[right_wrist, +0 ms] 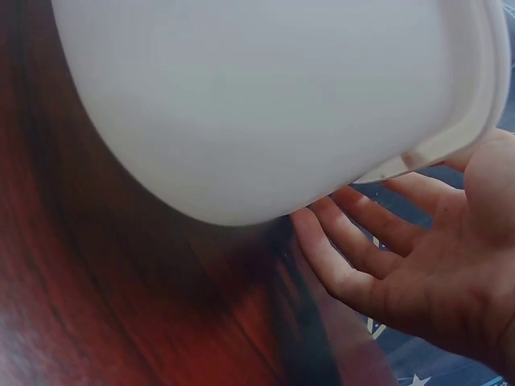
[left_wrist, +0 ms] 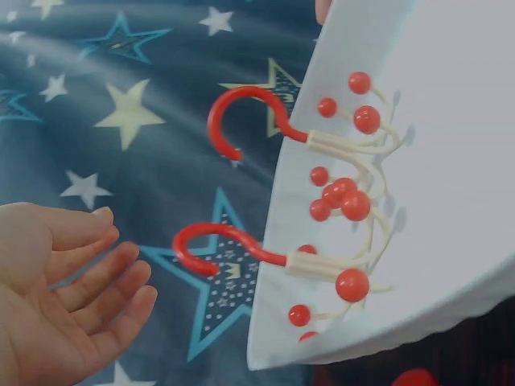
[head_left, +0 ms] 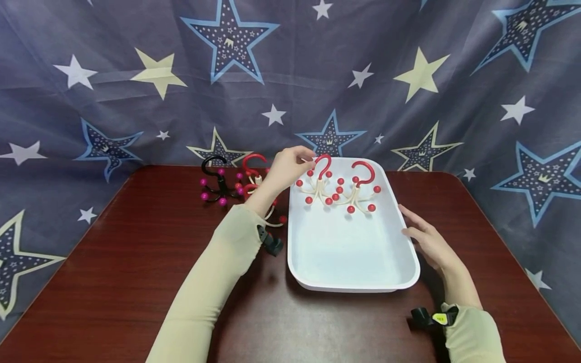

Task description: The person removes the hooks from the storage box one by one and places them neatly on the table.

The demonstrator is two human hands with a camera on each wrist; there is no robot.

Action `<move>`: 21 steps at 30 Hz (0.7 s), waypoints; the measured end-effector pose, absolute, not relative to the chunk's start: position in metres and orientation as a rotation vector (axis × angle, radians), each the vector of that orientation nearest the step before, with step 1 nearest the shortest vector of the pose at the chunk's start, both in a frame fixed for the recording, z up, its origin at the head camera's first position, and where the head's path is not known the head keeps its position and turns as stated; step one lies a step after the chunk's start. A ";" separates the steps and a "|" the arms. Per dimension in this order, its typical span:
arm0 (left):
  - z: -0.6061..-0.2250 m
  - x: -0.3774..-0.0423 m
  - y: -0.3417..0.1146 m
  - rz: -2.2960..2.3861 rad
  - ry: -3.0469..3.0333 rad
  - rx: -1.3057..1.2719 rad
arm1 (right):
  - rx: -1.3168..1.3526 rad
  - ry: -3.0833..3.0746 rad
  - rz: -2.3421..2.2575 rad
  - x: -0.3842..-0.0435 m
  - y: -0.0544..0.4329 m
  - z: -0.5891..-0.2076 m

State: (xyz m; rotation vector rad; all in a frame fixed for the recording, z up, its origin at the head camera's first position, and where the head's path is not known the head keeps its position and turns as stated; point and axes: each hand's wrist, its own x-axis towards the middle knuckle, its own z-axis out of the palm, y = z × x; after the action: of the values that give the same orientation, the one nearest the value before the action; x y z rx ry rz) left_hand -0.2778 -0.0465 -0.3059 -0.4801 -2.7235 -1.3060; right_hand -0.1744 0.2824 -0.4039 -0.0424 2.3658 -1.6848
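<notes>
Two multi-arm hangers stand at the far end of a white tray (head_left: 354,257), each with a red hook and cream arms tipped with red balls: a left hanger (head_left: 320,186) and a right hanger (head_left: 357,194). By the left one's hook is my left hand (head_left: 290,169), its fingers loosely bent. The left wrist view shows this hand (left_wrist: 80,297) empty and apart from both hooks. My right hand (head_left: 428,239) holds the tray's right rim, thumb at the edge; in the right wrist view its fingers (right_wrist: 362,257) reach beneath the rim.
Left of the tray, on the dark wooden table (head_left: 113,267), stand a black hanger (head_left: 221,184) with pink balls and more red-and-cream hangers (head_left: 274,222), partly hidden behind my left forearm. A star-patterned cloth (head_left: 254,101) hangs behind the table.
</notes>
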 end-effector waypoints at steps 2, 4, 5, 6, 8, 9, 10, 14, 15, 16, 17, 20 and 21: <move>-0.307 -0.282 -0.041 -1.307 -2.736 -0.462 | -0.051 2.366 -1.686 -0.174 0.282 -0.404; -0.308 -0.285 -0.036 -1.308 -2.745 -0.434 | -0.050 2.367 -1.688 -0.174 0.282 -0.404; -0.309 -0.287 -0.033 -1.307 -2.749 -0.418 | -0.050 2.368 -1.688 -0.174 0.282 -0.404; -0.309 -0.289 -0.031 -1.298 -2.756 -0.400 | -0.048 2.368 -1.688 -0.174 0.282 -0.404; -0.310 -0.293 -0.027 -1.278 -2.773 -0.370 | -0.047 2.371 -1.684 -0.174 0.282 -0.404; -0.312 -0.295 -0.025 -1.266 -2.784 -0.355 | -0.042 2.371 -1.681 -0.174 0.282 -0.404; -0.313 -0.297 -0.023 -1.264 -2.798 -0.342 | -0.044 2.370 -1.679 -0.174 0.282 -0.404; -0.320 -0.304 -0.016 -1.211 -2.841 -0.343 | -0.049 2.358 -1.685 -0.173 0.283 -0.405; -0.322 -0.305 -0.014 -1.205 -2.845 -0.350 | -0.048 2.355 -1.689 -0.173 0.283 -0.405; -0.323 -0.306 -0.013 -1.203 -2.847 -0.358 | -0.052 2.353 -1.691 -0.173 0.283 -0.405; -0.324 -0.307 -0.012 -1.191 -2.844 -0.366 | -0.053 2.353 -1.693 -0.174 0.283 -0.405; -0.325 -0.308 -0.010 -1.196 -2.831 -0.370 | -0.056 2.351 -1.699 -0.174 0.283 -0.405; -0.325 -0.308 -0.009 -1.191 -2.825 -0.367 | -0.053 2.351 -1.700 -0.174 0.283 -0.404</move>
State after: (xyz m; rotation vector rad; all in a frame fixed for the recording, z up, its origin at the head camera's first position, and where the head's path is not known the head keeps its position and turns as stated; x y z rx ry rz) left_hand -0.3085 -0.0093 -0.3254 -0.3674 -2.8254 -1.1906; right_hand -0.1740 0.2834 -0.4043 -0.0535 2.3515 -1.7002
